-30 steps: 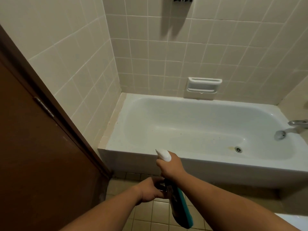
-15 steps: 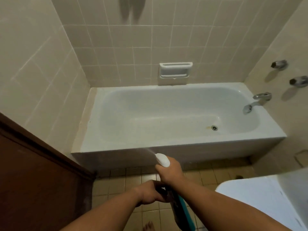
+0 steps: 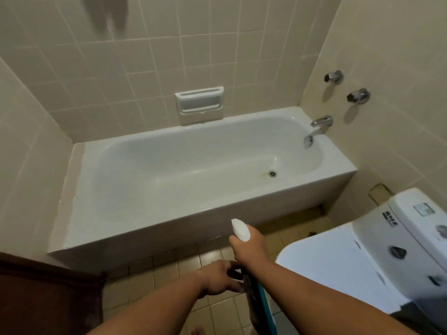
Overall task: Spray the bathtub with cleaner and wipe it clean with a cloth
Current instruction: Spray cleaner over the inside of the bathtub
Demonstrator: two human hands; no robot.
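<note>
A white bathtub (image 3: 135, 221) spans the tiled alcove, with a drain (image 3: 272, 174) and a yellowish stain near its right end. My right hand (image 3: 250, 247) grips the neck of a spray bottle (image 3: 240, 231) with a white nozzle head that points at the tub's front wall from just in front of it. The bottle's dark and teal body (image 3: 260, 303) hangs down under my right forearm. My left hand (image 3: 219, 278) curls round the bottle's lower part. No cloth is in view.
A chrome spout (image 3: 319, 126) and two tap handles (image 3: 347, 87) sit on the right wall. A white soap holder (image 3: 199, 102) is set in the back wall. A white toilet (image 3: 377, 257) stands at the right, a brown door (image 3: 48, 296) at the lower left. Beige floor tiles lie between.
The view has swung right and back: the door has slid toward the lower left, the toilet and taps have come into view. Both hands keep the same hold on the bottle.
</note>
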